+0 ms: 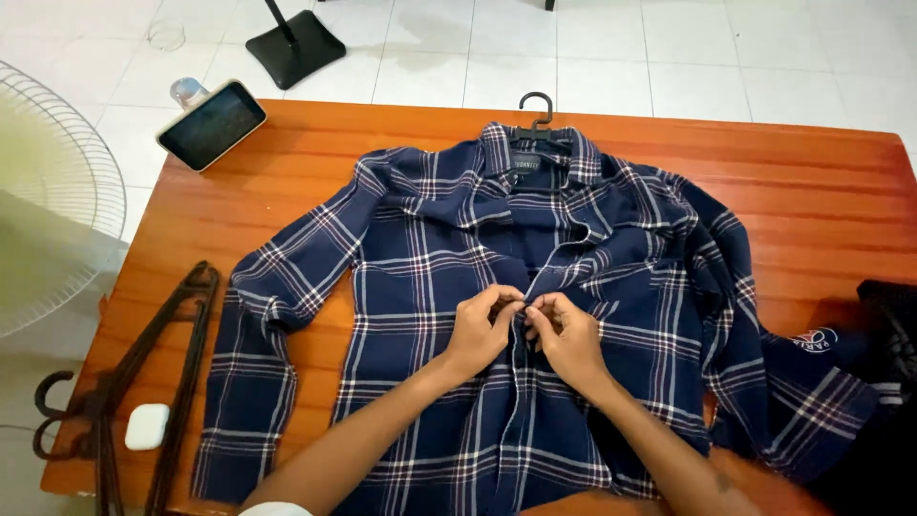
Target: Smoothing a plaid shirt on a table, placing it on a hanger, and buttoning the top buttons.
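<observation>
Right at the middle of the orange-brown wooden worktop (831,191) lies a navy blue plaid long-sleeved shirt with white and red lines (420,287), spread front-up, its collar pointing away from the person and its hem toward them. Its long axis, the button strip down the front, runs straight from the person's chest toward the far edge, and both hands sit on that line about halfway down the garment.

The left hand (482,330) and the right hand (565,336) meet fingertip to fingertip over the strip, each pinched shut on one edge of the shirt front (whether a button is between the fingers is too small to tell). Neither hand is nearer than the other; they come in level, the left from its own side of the strip and the right from the opposite side, so the cloth they grip lies directly under and between them. Above the hands the front gapes open up to the collar; below them it lies closed toward the hem.

A black plastic hanger (538,113) sits inside the collar, its hook resting on the worktop beyond. Well apart to the left lie a bundle of dark hangers (153,382) with a small white rounded case (146,426) beside them, and a phone in a pale case (211,124) leans at the far left corner. A dark garment (888,382) lies at the right edge, touching the shirt's sleeve.
</observation>
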